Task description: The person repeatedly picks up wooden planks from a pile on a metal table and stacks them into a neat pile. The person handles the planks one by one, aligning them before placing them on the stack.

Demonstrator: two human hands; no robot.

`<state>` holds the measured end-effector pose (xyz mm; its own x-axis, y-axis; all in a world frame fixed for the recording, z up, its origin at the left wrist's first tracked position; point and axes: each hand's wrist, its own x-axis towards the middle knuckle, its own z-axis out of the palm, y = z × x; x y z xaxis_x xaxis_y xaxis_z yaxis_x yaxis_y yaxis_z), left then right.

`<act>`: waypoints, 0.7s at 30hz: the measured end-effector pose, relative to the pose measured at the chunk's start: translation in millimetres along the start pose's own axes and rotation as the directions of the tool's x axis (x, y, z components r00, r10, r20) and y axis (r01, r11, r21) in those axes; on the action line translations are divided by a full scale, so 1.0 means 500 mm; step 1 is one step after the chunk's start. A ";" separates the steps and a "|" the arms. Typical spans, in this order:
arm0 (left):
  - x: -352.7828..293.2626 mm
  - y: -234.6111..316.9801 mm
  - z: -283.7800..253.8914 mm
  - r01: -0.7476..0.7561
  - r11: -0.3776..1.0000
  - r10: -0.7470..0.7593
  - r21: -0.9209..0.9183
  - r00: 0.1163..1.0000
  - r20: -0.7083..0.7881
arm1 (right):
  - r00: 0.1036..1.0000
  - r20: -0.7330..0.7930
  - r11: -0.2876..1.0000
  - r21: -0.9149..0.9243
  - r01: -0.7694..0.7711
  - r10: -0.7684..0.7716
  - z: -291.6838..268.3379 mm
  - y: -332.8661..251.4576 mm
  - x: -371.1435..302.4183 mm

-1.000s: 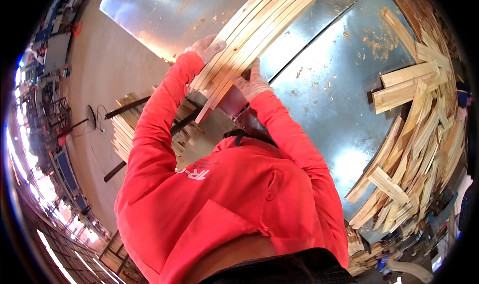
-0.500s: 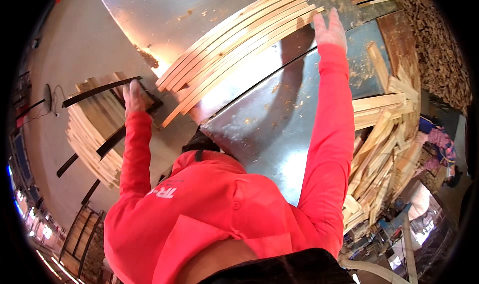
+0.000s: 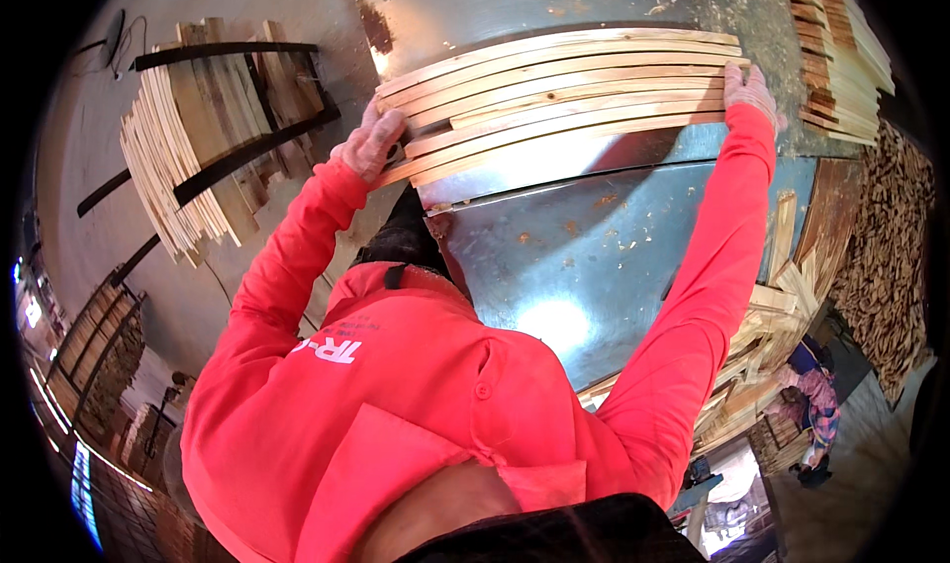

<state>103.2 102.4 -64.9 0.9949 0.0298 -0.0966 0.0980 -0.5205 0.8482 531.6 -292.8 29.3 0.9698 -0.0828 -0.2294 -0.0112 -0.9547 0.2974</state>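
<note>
Several long pale wooden strips (image 3: 564, 83) lie side by side on a metal tabletop, with their left ends jutting past its edge. At those left ends my left hand (image 3: 371, 140) is closed, thumb and fingers against the wood. My right hand (image 3: 749, 90) holds the opposite ends, fingers bent over them. One strip in the middle begins farther right than its neighbours, leaving a gap near the left. My palms and the undersides of the strips are hidden.
The metal table (image 3: 554, 246) has a seam across it and scattered chips. A strip stack (image 3: 831, 58) sits at far right. Left, more boards (image 3: 188, 128) rest on a dark metal rack. Loose offcuts (image 3: 762, 345) pile at right, near another person (image 3: 816, 395) and heaped wood (image 3: 881, 266).
Both hands have come onto the strip ends; the left moved over from beside the rack, its fingers now closed on the wood. The view has turned, so the strips appear more level.
</note>
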 end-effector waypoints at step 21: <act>0.003 0.203 0.011 0.333 0.365 -0.782 -0.870 0.616 -0.093 | 0.962 -0.206 0.354 0.899 0.258 -0.178 0.005 -0.003 -0.098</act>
<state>114.4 44.8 18.4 0.5383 0.5046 -0.6750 0.3885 0.5622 0.7301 483.4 -287.9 37.6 0.9854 0.1487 -0.0829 0.0268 -0.6162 -0.7872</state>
